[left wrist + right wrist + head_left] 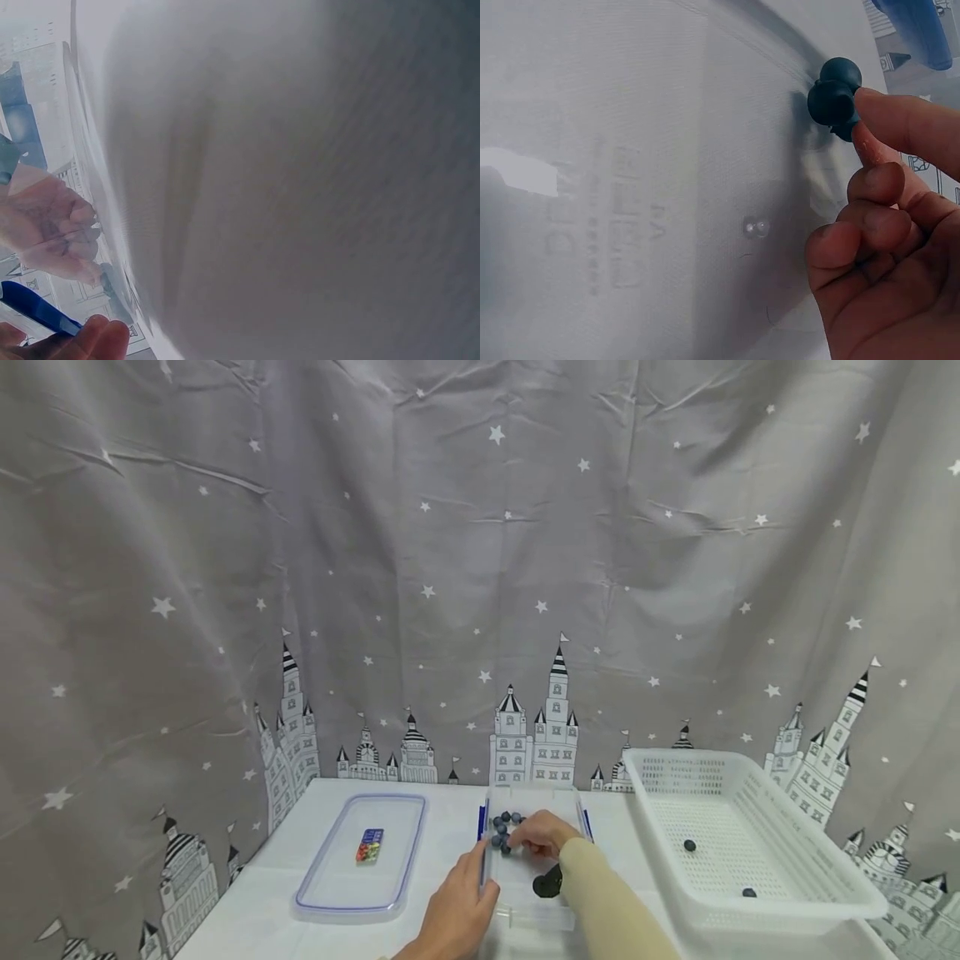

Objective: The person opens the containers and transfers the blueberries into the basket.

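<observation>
You could lose the pinched berry [830, 103] if your right hand [546, 833] squeezes harder: it looks round and smooth, and only the tips bear on it. The berry cluster [506, 849] crowds just left of and beyond those fingertips, so a careless lift may knock neighbours loose and set them rolling over the bare floor of the clear box [517, 897]. Should your left hand [457, 906] press unevenly, the box might slide. Your right thumb and forefinger are nearly together, pinching that berry, which touches at least one neighbour; how firm the hold is, you cannot tell. The other right fingers curl in below, clear of the berries. Your left fingers lie fairly straight along the box's left wall, thumb apart, tips beside or touching the blue latch [34, 304]. Well right of your right fingers, the white basket [645, 793] holds two more berries [689, 845].
</observation>
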{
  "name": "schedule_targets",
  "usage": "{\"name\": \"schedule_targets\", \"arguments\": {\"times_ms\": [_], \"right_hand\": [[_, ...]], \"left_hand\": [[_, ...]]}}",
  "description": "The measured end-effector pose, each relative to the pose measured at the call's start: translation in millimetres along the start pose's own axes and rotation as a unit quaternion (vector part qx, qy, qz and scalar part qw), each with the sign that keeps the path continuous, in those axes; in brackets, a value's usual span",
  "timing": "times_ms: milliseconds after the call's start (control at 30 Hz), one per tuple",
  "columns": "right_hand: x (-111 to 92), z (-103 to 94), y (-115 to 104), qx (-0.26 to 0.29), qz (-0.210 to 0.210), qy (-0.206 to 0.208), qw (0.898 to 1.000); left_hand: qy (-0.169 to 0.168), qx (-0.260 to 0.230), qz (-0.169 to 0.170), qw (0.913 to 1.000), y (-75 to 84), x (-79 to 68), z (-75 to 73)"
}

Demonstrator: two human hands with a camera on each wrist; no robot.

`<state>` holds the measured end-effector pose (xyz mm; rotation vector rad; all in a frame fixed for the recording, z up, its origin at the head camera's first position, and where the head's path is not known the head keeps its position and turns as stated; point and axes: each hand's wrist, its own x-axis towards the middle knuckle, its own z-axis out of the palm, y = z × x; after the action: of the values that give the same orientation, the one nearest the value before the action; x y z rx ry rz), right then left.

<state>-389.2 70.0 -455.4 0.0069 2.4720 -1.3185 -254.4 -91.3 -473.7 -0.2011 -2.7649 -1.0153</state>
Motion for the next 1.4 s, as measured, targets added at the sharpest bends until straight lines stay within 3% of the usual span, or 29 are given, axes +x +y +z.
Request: {"name": "schedule_targets", "arguments": {"times_ms": [300,767,1100,1400], "right_hand": [[-1.3,2.3,2.7,0.015,-0.011,0.007,1.0],[7.0,4.9,4.8,0.005,-0.004,0.016,1.0],[5.7,2.8,2.6,-0.026,-0.024,0.003,0.999],[6.8,3.1,4.3,-0.026,-0.027,0.004,0.999]], "left_hand": [[-0.011,-0.004,-0.008,0.9999,-0.7,1.5,2.1],[0.002,0.0,0.01,0.9999,-0.4,0.4,1.1],[0.026,0.015,0.03,0.9991,-0.3,1.1,2.4],[0.012,0.018,0.025,0.9994,0.8,0.5,0.3]]}}
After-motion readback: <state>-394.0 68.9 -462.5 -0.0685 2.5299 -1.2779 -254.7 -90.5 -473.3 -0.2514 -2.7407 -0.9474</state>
